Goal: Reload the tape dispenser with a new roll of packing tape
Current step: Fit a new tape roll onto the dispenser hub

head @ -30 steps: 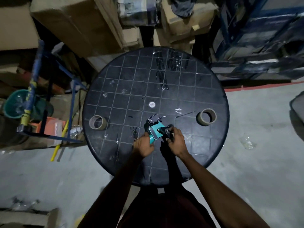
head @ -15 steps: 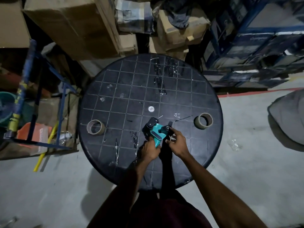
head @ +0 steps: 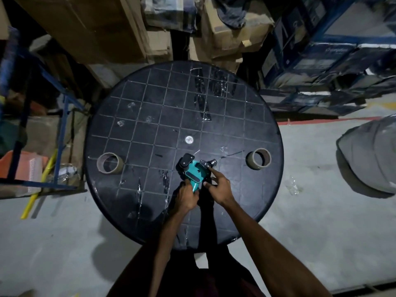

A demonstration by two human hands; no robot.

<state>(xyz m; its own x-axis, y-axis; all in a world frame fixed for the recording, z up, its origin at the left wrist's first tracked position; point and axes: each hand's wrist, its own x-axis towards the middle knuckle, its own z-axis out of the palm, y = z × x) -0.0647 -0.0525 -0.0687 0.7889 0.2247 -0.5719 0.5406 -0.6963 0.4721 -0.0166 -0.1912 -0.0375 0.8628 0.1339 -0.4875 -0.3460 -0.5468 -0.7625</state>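
On the round black table [head: 150,99], near its front middle, the teal tape dispenser [head: 195,173] is gripped at the handle by the left hand [head: 186,197], while the right hand [head: 220,187] touches its roller end with an extended forefinger, tape rolls [head: 110,163] [head: 258,159] lying well apart at either side.

One head-worn wide-angle view looks steeply down from close above a round black table [head: 150,116], boxes [head: 90,24] beyond its far edge.
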